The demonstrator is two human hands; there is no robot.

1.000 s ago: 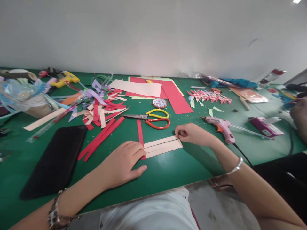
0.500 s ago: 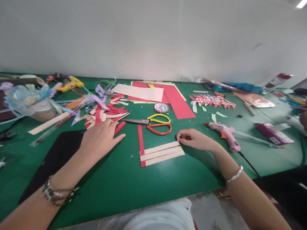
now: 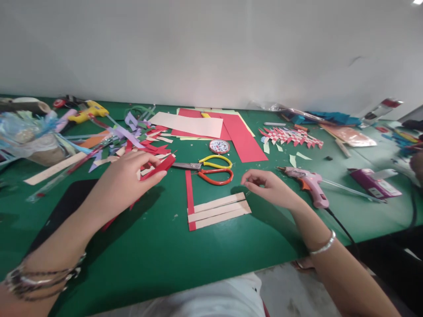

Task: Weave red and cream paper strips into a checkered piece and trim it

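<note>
My left hand (image 3: pixel 127 176) pinches a red paper strip (image 3: pixel 157 167) left of the weave (image 3: pixel 216 209); right hand (image 3: pixel 269 187) hovers loose, ready to steady it.

You are looking at a brightly and evenly lit scene; a ceiling lamp (image 3: pixel 417 1) shows as a white sliver at the top right corner of the picture. The pale wall (image 3: pixel 211 48) is washed out and almost featureless. Your left hand (image 3: pixel 127 178) and right hand (image 3: pixel 271 187) throw soft, dark shadows onto the green worktop (image 3: pixel 172 259), falling towards its near edge, so the light comes from above and ahead. The wide lens bends the worktop's far edge and stretches your forearms at the lower corners. The things at the left and right ends look smeared and soft; the middle is sharper. No hard glare shows.
</note>
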